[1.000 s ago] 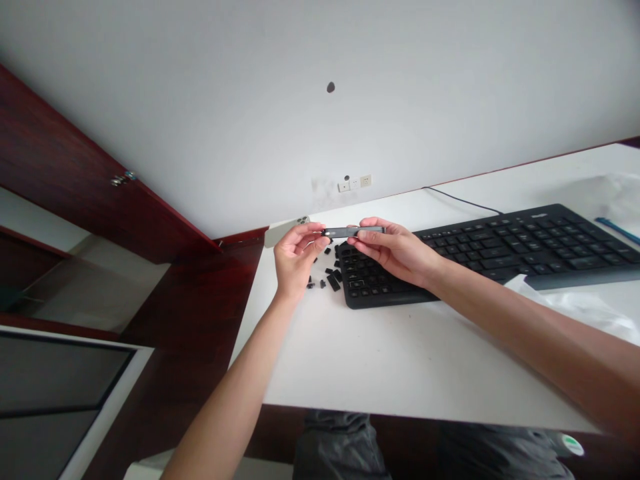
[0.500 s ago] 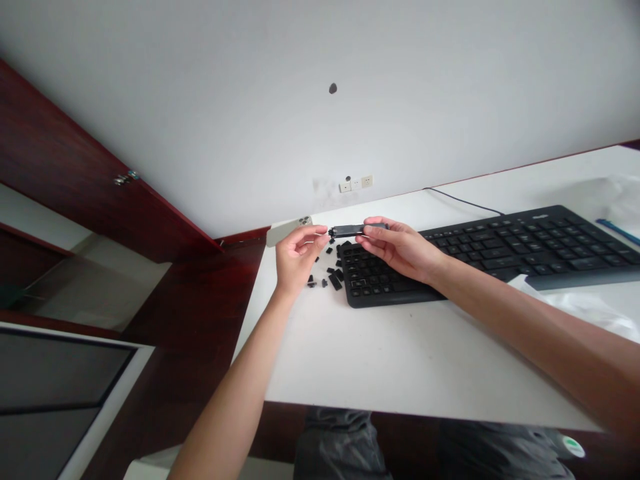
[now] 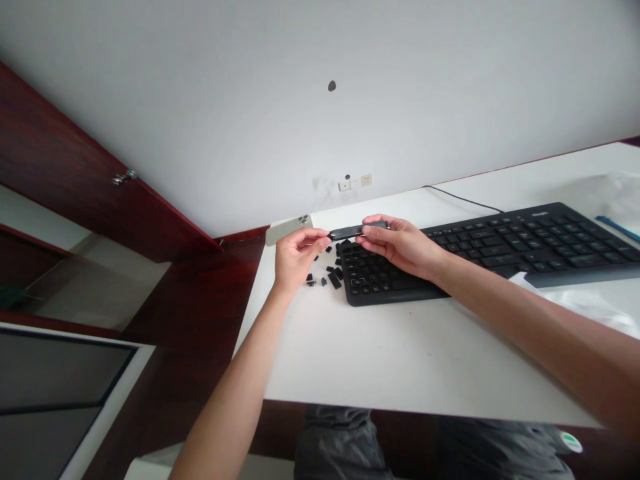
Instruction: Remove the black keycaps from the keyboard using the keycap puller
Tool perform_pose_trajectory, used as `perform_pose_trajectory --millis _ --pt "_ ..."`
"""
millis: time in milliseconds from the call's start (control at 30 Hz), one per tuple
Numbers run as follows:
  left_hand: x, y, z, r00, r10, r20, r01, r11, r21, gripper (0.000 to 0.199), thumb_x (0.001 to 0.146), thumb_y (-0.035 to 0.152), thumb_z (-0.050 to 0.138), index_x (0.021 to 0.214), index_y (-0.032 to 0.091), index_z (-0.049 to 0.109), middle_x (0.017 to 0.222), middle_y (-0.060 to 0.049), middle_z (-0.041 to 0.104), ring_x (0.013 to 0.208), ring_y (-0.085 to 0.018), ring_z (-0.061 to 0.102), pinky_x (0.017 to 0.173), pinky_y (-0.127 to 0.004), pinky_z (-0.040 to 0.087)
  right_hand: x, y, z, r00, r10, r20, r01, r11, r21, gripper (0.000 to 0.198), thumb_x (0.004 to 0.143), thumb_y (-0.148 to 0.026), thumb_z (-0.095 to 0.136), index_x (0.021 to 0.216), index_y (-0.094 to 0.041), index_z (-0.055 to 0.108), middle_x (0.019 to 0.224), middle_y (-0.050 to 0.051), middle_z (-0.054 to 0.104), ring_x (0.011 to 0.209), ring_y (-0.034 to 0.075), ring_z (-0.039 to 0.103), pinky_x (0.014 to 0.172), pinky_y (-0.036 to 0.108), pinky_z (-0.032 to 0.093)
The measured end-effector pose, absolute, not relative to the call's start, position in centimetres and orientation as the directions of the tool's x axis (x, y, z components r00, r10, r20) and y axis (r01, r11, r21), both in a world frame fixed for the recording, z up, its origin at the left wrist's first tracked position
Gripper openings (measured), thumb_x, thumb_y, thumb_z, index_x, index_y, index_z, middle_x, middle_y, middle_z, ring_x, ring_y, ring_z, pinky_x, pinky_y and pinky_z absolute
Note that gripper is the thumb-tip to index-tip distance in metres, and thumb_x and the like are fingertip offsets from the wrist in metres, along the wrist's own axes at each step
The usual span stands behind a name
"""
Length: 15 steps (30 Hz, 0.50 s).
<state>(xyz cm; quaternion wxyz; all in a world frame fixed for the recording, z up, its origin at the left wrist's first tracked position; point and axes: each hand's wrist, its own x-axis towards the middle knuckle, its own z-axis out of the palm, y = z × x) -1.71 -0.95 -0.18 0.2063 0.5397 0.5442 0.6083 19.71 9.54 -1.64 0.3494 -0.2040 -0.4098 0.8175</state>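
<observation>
My left hand (image 3: 299, 257) pinches the left end of a long, narrow black piece (image 3: 346, 233) between thumb and fingertips. The other end sits in my right hand (image 3: 403, 245), whose thumb and fingers close around it. Both hands hold this piece level, above the left end of a black keyboard (image 3: 395, 277). The exact kind of the piece is not clear. Several small black keycaps (image 3: 334, 279) lie loose on the white table beside the keyboard's left edge, partly below my hands.
A pale phone (image 3: 287, 230) lies at the table's back left corner. The keyboard's cable (image 3: 465, 200) runs to the wall. Thin white plastic (image 3: 575, 303) rests in front of the keyboard's right part, and a blue stick-like item (image 3: 617, 228) lies beyond its right end.
The black piece has turned slightly, and my left fingertips now cover more of its left end, where small dark prongs showed before. Both hands have hardly moved.
</observation>
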Motion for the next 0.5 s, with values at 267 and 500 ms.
perform_pose_trajectory --millis 267,500 --pt "-1.56 -1.39 -0.53 -0.25 0.851 0.462 0.47 -0.31 0.826 0.02 0.087 0.036 0.082 0.097 0.018 0.078 0.093 -0.006 0.079 0.081 -0.015 0.074 0.075 -0.025 0.061 19.97 10.22 -1.92 -0.676 0.736 -0.041 -0.368 -0.385 -0.846 0.039 0.066 -0.029 0.103 0.094 -0.021 0.076 0.089 0.002 0.079 0.089 0.014 0.079 0.09 0.021 0.065" --pt "-1.45 -1.54 -0.2 -0.243 0.85 0.468 0.498 -0.305 0.812 0.017 0.087 0.031 0.077 0.096 0.017 0.075 0.091 -0.006 0.078 0.079 -0.014 0.072 0.074 -0.023 0.061 20.02 10.3 -1.75 -0.683 0.73 -0.026 -0.37 -0.377 -0.849 0.04 0.065 -0.03 0.104 0.092 -0.02 0.077 0.087 0.001 0.079 0.087 0.013 0.079 0.087 0.018 0.064"
